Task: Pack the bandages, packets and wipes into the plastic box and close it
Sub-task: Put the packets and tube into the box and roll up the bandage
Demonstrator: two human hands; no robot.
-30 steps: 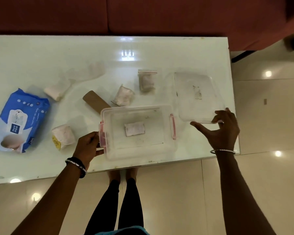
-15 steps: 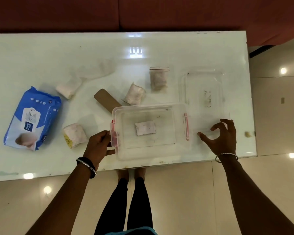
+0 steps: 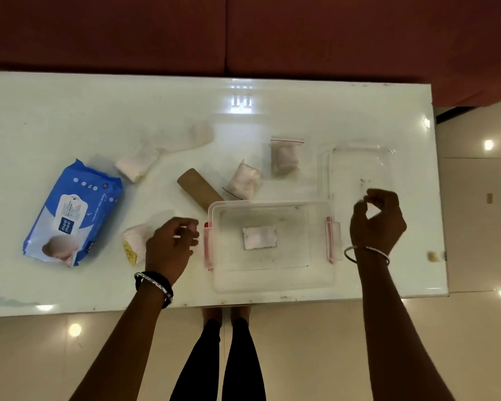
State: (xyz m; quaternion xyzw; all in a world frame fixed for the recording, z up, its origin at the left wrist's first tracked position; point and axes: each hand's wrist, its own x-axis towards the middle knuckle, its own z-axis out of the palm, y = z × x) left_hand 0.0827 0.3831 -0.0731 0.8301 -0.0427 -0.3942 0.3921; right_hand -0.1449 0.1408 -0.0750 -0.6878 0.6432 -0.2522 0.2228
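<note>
The lidless clear plastic box with pink latches (image 3: 272,280) sits at the white surface's (image 3: 70,111) near edge between the left hand (image 3: 169,246) and right hand (image 3: 377,225), both empty with fingers (image 3: 185,227) loosely curled, and beyond lie its clear plastic lid (image 3: 356,162), a red-zipped clear packet (image 3: 285,157) and the blue wipes pack (image 3: 73,212).

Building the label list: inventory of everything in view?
plastic box: 1, clear, pink latches, table's near edge
small packet: 1, white, inside the box
lid: 1, clear, behind box's right end
wipes pack: 1, blue, table's left
brown roll: 1, brown, box's far left corner
unrolled bandage: 1, white, left of brown roll
labelled bandage: 1, white and yellow, between wipes pack and box
soft packet: 1, whitish, just behind box
zip bag: 1, clear, red strip, left of lid
table: 1, glossy white
sofa: 1, dark red, beyond table
left hand: 1, left of box, holding nothing
right hand: 1, right of box, holding nothing
</note>
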